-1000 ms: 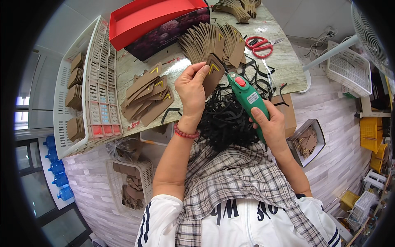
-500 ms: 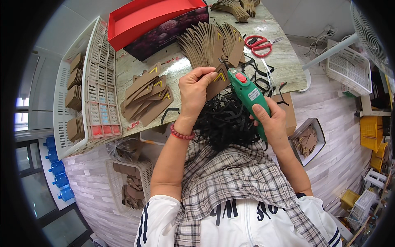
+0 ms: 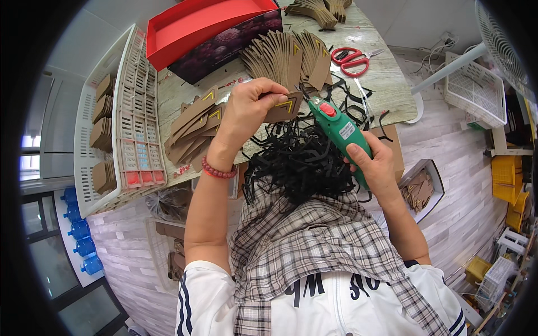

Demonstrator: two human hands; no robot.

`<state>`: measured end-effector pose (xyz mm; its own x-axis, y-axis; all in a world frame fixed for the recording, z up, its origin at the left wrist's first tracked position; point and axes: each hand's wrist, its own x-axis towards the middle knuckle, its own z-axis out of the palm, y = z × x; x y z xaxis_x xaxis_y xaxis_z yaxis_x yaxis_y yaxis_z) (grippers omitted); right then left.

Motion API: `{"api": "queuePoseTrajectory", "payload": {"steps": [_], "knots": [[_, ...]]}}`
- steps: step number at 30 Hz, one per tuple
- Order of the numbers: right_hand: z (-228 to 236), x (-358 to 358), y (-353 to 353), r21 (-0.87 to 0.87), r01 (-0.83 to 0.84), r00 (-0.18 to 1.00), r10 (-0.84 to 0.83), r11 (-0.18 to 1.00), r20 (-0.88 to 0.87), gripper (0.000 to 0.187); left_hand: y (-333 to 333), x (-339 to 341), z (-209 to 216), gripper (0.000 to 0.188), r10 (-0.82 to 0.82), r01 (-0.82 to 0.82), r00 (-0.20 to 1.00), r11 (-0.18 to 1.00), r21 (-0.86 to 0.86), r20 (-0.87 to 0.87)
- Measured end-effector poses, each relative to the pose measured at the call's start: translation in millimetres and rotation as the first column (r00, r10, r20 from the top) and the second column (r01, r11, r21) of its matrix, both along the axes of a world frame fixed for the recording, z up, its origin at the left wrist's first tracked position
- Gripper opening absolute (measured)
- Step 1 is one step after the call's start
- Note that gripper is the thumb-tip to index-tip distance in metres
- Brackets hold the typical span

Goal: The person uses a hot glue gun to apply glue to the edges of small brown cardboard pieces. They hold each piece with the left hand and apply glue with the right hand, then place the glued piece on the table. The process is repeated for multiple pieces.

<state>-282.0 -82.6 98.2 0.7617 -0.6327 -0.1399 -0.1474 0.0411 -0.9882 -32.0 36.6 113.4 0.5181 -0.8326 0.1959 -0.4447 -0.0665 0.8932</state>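
Observation:
Between thumb and fingers, my left hand point(image 3: 252, 109) pinches a brown strap piece point(image 3: 284, 110) with a yellow chevron on its end. My right hand point(image 3: 374, 165) grips green electric scissors point(image 3: 339, 124) with a red button, their blade tip close to the piece's edge. Black trimmed strips point(image 3: 294, 159) lie heaped on my lap and the table edge below. To the left of my left wrist lies a loose pile of similar brown pieces point(image 3: 190, 124). Fanned stacks of them point(image 3: 274, 59) stand beyond my hands.
Red-handled scissors point(image 3: 350, 60) lie at the table's right. A red box point(image 3: 207, 28) stands at the back, and a white crate point(image 3: 131, 112) holding brown pieces is on the left. On the floor are another crate point(image 3: 159, 252) and an open box point(image 3: 440, 185).
My left hand has moved left and turned the brown piece from slanted to nearly level. The electric scissors shifted slightly, staying at the piece's edge.

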Motion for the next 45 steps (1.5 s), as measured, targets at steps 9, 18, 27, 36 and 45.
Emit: {"api": "queuePoseTrajectory", "payload": {"steps": [9, 18, 27, 36, 45], "knots": [[-6.0, 0.4, 1.5, 0.007, -0.035, 0.999, 0.036, 0.999, -0.028, 0.039, 0.3, 5.0, 27.0, 0.008, -0.09, 0.05, 0.988, 0.958, 0.283, 0.129], [-4.7, 11.5, 9.5, 0.033, 0.049, 0.998, -0.048, 0.998, -0.035, 0.037, -2.9, -5.7, -35.2, 0.008, 0.186, -0.318, 0.858, 0.925, -0.21, -0.479], [-11.2, 13.2, 17.7, -0.021, 0.085, 0.996, -0.085, 0.996, -0.012, 0.037, -17.9, -47.0, -49.4, 0.018, 0.092, -0.521, 0.601, 0.799, -0.302, -0.794], [-9.2, 17.4, 18.9, 0.002, 0.072, 0.997, -0.072, 0.997, 0.003, 0.038, -0.2, -31.4, -41.9, 0.017, 0.099, -0.431, 0.67, 0.859, -0.277, -0.736], [-9.3, 16.6, 21.9, -0.026, 0.056, 0.998, -0.056, 0.998, -0.022, 0.04, -12.2, -44.2, -53.9, 0.02, 0.057, -0.538, 0.611, 0.762, -0.361, -0.79]]}}
